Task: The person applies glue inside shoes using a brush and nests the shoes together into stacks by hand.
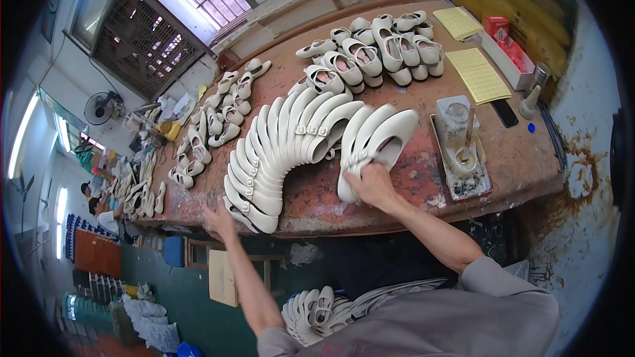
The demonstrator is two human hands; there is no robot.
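On the workbench [311, 215] a curved row of nested cream shoes [268, 139] with small buckles bends from the left front up to the middle. My left hand [218, 219] is at the lower left end of this row, its fingers apart beside the end shoe; whether they touch it is unclear. To the right of the row, my right hand [372, 182] grips a smaller bunch of nested cream shoes [390, 133] near their straps. This bunch stands tilted above the bench, and its far end is slightly blurred.
More cream shoes stand at the back [364, 56] and left [231, 102]. At right are a tray [488, 188] with containers and a brush, yellow papers [479, 76], a phone [505, 113] and a box [506, 59]. Shoes [317, 311] lie below the bench; people [106, 215] sit far left.
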